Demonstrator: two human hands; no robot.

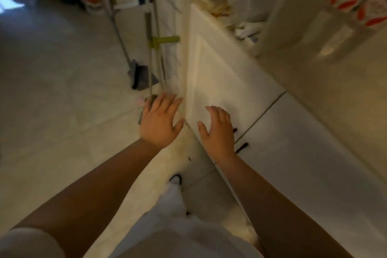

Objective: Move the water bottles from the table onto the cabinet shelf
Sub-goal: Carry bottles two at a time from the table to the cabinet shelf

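No water bottles in sight and no table either, left hand (160,120) and right hand (216,132) both empty with fingers spread by the open cabinet door (219,73), so progress can't be judged.

The floor (52,90) is of pale tiles with thin joints. On it, by the wall, stand a grey dustpan (138,75) and long poles (151,58). Behind the open door (219,81) is the cabinet shelf (247,33), and on it lie white plastic bags (251,0) and yellowish things, too blurred to tell.
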